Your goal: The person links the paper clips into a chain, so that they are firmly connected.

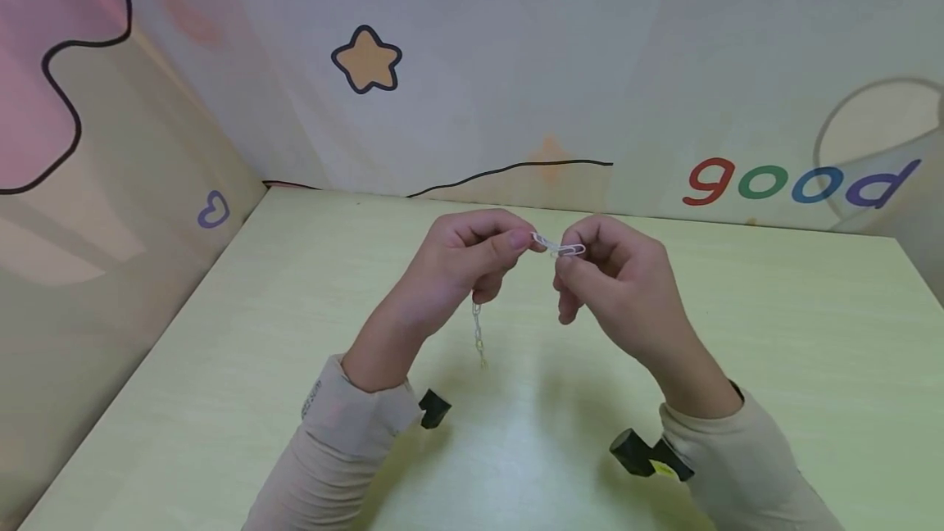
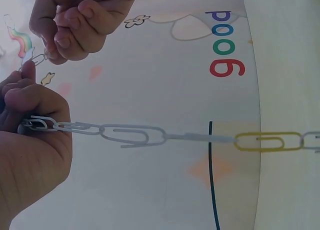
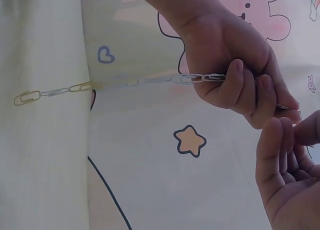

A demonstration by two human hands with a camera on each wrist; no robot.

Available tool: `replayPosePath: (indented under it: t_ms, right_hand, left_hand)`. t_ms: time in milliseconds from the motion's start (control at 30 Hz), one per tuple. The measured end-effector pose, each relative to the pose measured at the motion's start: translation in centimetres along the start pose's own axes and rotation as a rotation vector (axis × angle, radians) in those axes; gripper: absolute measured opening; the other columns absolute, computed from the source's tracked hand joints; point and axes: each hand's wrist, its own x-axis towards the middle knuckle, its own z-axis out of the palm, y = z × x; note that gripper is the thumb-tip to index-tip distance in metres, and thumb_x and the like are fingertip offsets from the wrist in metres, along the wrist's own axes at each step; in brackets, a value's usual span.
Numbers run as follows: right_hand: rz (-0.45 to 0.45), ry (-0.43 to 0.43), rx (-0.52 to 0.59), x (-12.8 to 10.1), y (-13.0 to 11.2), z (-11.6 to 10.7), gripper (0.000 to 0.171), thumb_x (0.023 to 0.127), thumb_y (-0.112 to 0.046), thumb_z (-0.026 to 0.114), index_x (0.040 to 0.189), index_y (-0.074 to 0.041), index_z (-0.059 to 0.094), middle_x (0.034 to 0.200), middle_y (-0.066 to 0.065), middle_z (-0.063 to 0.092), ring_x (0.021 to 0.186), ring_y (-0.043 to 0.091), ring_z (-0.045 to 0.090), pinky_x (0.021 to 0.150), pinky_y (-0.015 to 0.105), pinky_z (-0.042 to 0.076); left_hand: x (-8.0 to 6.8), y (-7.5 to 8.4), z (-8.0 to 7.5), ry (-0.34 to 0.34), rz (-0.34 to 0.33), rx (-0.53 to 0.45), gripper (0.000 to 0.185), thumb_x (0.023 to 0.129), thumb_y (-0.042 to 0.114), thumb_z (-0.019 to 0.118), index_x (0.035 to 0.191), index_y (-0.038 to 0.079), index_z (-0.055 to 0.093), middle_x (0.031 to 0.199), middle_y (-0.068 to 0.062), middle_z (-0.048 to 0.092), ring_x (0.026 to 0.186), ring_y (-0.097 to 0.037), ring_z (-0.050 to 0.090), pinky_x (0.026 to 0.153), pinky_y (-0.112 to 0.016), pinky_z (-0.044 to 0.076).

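Observation:
My left hand (image 1: pixel 468 256) pinches a white paper clip (image 1: pixel 544 242) between thumb and forefinger. My right hand (image 1: pixel 623 281) pinches another white paper clip (image 1: pixel 572 250), whose end overlaps the first clip in the head view. From under the left hand's curled fingers hangs a chain of linked paper clips (image 1: pixel 478 324). In the left wrist view the chain is mostly white, with a yellow paper clip (image 2: pixel 267 134) farther along. A yellowish clip (image 3: pixel 27 98) forms its far end in the right wrist view. Part of the chain is hidden inside the left hand.
Both hands are above a pale table (image 1: pixel 184 400). Behind it stands a printed backdrop (image 1: pixel 472 64) with a star and the word "good". Small black camera mounts (image 1: pixel 634 453) stick out from the sleeves near both wrists.

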Motion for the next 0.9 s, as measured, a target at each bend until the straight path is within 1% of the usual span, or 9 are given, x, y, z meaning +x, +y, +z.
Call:
replayPosePath:
  t_ms: [67, 133, 233, 367, 567, 633, 700, 800, 900]
  right_hand:
    - [-0.012, 0.011, 0.043, 0.0, 0.1, 0.1, 0.009, 0.093, 0.007, 0.053, 0.089, 0.001, 0.058, 0.073, 0.017, 0.058, 0.053, 0.026, 0.059, 0.054, 0.037, 0.057]
    - [-0.022, 0.018, 0.079, 0.0, 0.1, 0.3, 0.008, 0.093, 0.008, 0.054, 0.089, 0.002, 0.058, 0.073, 0.018, 0.058, 0.052, 0.026, 0.058, 0.054, 0.037, 0.057]
    - [-0.04, 0.024, 0.106, 0.0, 0.2, 0.4, 0.007, 0.094, 0.008, 0.055, 0.089, 0.002, 0.057, 0.072, 0.018, 0.058, 0.052, 0.026, 0.058, 0.053, 0.036, 0.057]
    - [-0.078, 0.029, 0.151, -0.1, 0.3, 0.8, 0.009, 0.093, 0.01, 0.055, 0.089, 0.003, 0.056, 0.072, 0.018, 0.057, 0.05, 0.025, 0.058, 0.053, 0.035, 0.056]
    - [-0.126, 0.054, 0.185, -0.2, 0.4, 1.3, 0.022, 0.092, 0.012, 0.054, 0.088, -0.008, 0.061, 0.073, 0.018, 0.057, 0.049, 0.025, 0.057, 0.053, 0.035, 0.056]
    - [-0.123, 0.064, 0.177, -0.2, 0.4, 1.3, 0.022, 0.092, 0.012, 0.054, 0.087, -0.008, 0.061, 0.074, 0.018, 0.057, 0.049, 0.025, 0.057, 0.053, 0.035, 0.056]
    - [-0.112, 0.075, 0.148, -0.2, 0.4, 1.3, 0.019, 0.092, 0.011, 0.054, 0.087, -0.006, 0.06, 0.073, 0.018, 0.057, 0.049, 0.025, 0.057, 0.053, 0.035, 0.056]
    - [-0.097, 0.092, 0.057, -0.2, 0.5, 1.4, 0.014, 0.091, 0.011, 0.053, 0.087, -0.002, 0.057, 0.074, 0.016, 0.058, 0.05, 0.025, 0.057, 0.054, 0.034, 0.056]
    - [-0.084, 0.108, -0.04, -0.2, 0.6, 1.5, 0.011, 0.09, 0.01, 0.052, 0.089, 0.0, 0.056, 0.074, 0.012, 0.059, 0.052, 0.025, 0.057, 0.055, 0.032, 0.055]
  left_hand:
    - [0.0, -0.1, 0.0, -0.001, -0.003, -0.025, 0.017, 0.102, 0.009, 0.057, 0.104, -0.001, 0.071, 0.059, -0.001, 0.032, 0.051, -0.017, 0.02, 0.049, -0.027, 0.026]
    - [0.0, -0.2, -0.1, -0.006, -0.007, -0.055, 0.017, 0.102, 0.009, 0.056, 0.101, 0.008, 0.074, 0.06, -0.001, 0.031, 0.051, -0.017, 0.019, 0.049, -0.026, 0.026]
    - [0.1, -0.5, -0.2, -0.033, 0.0, -0.109, 0.021, 0.103, 0.01, 0.054, 0.1, 0.018, 0.073, 0.059, -0.001, 0.03, 0.051, -0.016, 0.019, 0.049, -0.026, 0.026]
    - [0.3, -0.8, -0.1, -0.055, -0.01, -0.138, 0.019, 0.102, 0.011, 0.053, 0.097, 0.017, 0.071, 0.058, -0.001, 0.031, 0.052, -0.016, 0.022, 0.047, -0.026, 0.026]
    - [0.4, -0.7, 0.2, -0.027, -0.034, -0.124, 0.017, 0.1, 0.011, 0.054, 0.094, 0.016, 0.069, 0.059, -0.002, 0.034, 0.053, -0.017, 0.025, 0.047, -0.027, 0.027]
    - [0.4, -0.6, 0.3, -0.02, -0.035, -0.13, 0.016, 0.099, 0.012, 0.055, 0.094, 0.016, 0.07, 0.059, -0.003, 0.033, 0.054, -0.017, 0.025, 0.047, -0.027, 0.027]
    - [0.4, -0.5, 0.3, -0.017, -0.032, -0.138, 0.016, 0.099, 0.011, 0.055, 0.094, 0.015, 0.07, 0.059, -0.003, 0.033, 0.053, -0.017, 0.025, 0.047, -0.027, 0.027]
    - [0.3, -0.5, 0.4, -0.014, -0.027, -0.139, 0.017, 0.098, 0.011, 0.055, 0.094, 0.015, 0.071, 0.059, -0.003, 0.034, 0.053, -0.017, 0.023, 0.047, -0.027, 0.026]
    - [0.4, -0.5, 0.5, -0.017, -0.033, -0.12, 0.018, 0.098, 0.011, 0.056, 0.094, 0.017, 0.073, 0.059, -0.003, 0.034, 0.053, -0.017, 0.021, 0.047, -0.027, 0.026]
